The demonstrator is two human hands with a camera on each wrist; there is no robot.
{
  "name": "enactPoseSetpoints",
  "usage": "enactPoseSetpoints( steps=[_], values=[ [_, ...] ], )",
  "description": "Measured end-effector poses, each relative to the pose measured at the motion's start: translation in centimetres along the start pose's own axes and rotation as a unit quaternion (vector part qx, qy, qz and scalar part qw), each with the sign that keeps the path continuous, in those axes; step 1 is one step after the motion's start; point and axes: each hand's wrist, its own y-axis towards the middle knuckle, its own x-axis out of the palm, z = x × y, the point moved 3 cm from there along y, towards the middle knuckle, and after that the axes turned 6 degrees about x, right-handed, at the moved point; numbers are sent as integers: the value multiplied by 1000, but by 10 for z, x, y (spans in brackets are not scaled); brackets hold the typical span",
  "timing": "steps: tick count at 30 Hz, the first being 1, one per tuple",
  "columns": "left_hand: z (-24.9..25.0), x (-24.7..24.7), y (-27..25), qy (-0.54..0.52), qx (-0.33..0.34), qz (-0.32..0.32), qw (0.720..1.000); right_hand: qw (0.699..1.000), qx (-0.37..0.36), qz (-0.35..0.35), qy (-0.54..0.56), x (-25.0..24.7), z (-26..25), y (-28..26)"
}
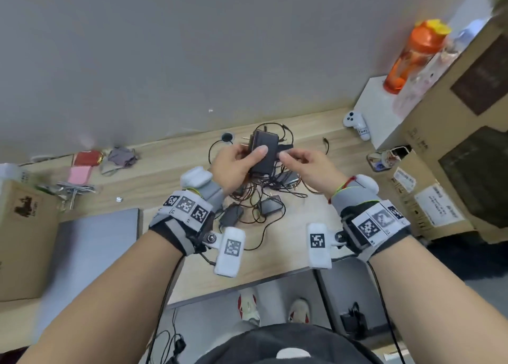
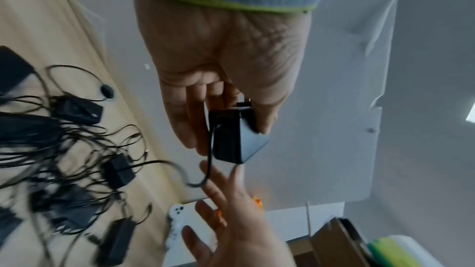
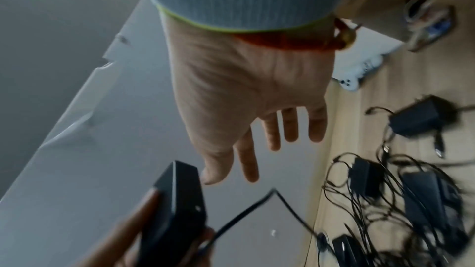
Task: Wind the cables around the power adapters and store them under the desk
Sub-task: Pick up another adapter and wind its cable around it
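1. One black power adapter up in the left hand, thumb across its face.
2. At least three more adapters in the cable tangle below both hands; exact count unclear.
3. One white controller beyond the right hand.
4. One orange bottle far right.
5. Two hands.

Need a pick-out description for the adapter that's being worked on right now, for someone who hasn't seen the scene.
Start at the wooden desk against the grey wall and find the tangle of black adapters and cables in its middle. Above that pile, the left hand grips one black power adapter. It is the only adapter lifted off the desk; the rest lie in the tangle.
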Motion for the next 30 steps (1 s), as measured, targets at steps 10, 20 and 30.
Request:
enactPoseSetpoints(
  steps=[10, 20, 30],
  values=[
    [86, -6, 17, -86, 38, 27, 995, 985, -129, -113, -23, 12, -55, -3],
    [93, -10, 12, -92, -11, -54, 994, 995, -99, -10, 6, -44, -65, -3],
    [94, -12, 24, 27, 3, -107, 994, 993, -108, -7, 44, -54, -93, -4]
  ],
)
